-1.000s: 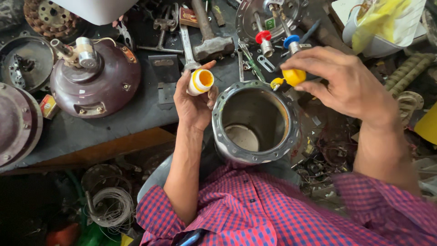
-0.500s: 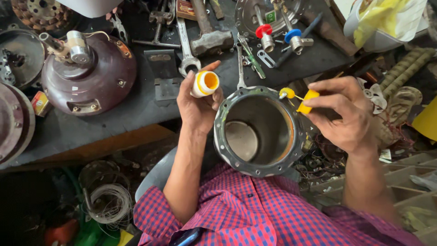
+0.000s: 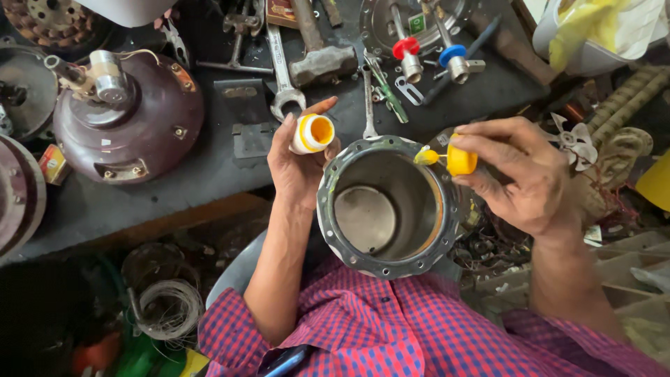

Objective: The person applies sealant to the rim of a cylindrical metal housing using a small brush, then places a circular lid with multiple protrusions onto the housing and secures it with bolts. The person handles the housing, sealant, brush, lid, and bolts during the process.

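holding small white jar [image 3: 311,134] upright in left hand [image 3: 296,164], fingers closed round it, mouth open for dipping. right hand [image 3: 520,174] pinches yellow cap brush [image 3: 457,159], tip over rim of metal housing [image 3: 388,207], propped between lap and near edge of bench [image 3: 209,174].

maroon motor housing [image 3: 17,202] cut by left edge, white bucket [image 3: 593,42] cropped at top

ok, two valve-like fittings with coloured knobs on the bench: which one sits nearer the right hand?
The blue-knobbed fitting. It lies to the right of the red-knobbed fitting, so it is closer to the right hand, which holds the yellow cap brush over the metal housing.
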